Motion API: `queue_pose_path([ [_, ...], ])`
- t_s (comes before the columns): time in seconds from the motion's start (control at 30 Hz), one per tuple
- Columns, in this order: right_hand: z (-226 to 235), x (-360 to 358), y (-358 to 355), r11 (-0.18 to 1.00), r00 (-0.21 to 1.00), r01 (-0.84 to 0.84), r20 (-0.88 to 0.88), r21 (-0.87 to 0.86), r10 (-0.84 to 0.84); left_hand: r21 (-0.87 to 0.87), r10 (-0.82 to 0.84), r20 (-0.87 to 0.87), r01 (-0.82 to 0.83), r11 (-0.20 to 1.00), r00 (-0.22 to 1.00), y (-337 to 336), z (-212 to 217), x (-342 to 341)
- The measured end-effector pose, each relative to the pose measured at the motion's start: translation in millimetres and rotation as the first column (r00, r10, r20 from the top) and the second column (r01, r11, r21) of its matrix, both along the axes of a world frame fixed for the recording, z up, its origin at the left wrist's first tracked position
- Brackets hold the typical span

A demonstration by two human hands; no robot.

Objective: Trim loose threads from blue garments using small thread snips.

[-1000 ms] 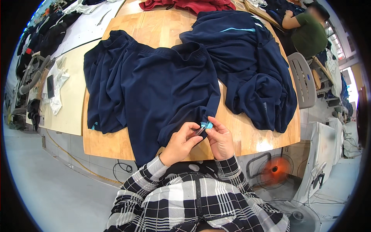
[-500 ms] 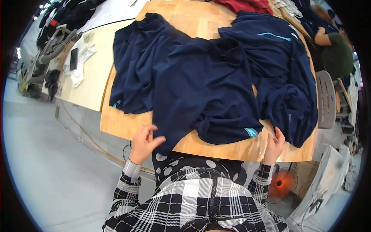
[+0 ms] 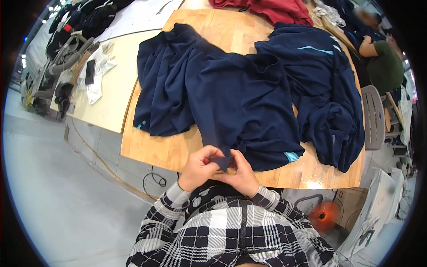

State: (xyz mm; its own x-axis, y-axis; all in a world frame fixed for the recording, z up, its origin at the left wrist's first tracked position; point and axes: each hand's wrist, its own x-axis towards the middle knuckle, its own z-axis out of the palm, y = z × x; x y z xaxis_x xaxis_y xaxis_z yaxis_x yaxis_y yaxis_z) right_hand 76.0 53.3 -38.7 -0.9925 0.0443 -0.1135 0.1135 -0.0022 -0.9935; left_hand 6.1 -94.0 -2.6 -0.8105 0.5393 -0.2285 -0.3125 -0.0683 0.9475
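Note:
A pair of navy blue shorts lies spread over the wooden table, with a turquoise patch at one leg hem. The near corner of its other leg is lifted at the front edge. My left hand pinches that hem corner between thumb and fingers. Close beside it, my right hand grips the same bit of cloth, its fingertips partly hidden by the fold. Another navy garment lies under and to the left of the shorts, also with a turquoise patch. A pile of navy clothing rests on the right.
The wooden table has red cloth at its far edge. A pale side table on the left holds a black phone on white cloth. An orange fan stands below right, near a grey chair. Another person works far right.
Both hands were apart and empty beside the shorts. They have come together at the near leg corner, now held and raised. My view has shifted slightly.

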Motion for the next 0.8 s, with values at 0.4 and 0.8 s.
queue_pose_path([
  [0.4, 26, -20, 74, 0.565, 0.954, 0.266, 0.299, -0.781, -0.036, -0.187, 0.168, -0.748, -0.446, 0.875, 0.643, 10, 16, -83],
  [0.8, -15, -10, 116, 0.215, 0.936, 0.348, 0.323, -0.912, -0.144, -0.334, 0.254, -0.499, -0.454, 0.826, 0.828, -30, -53, -105],
])
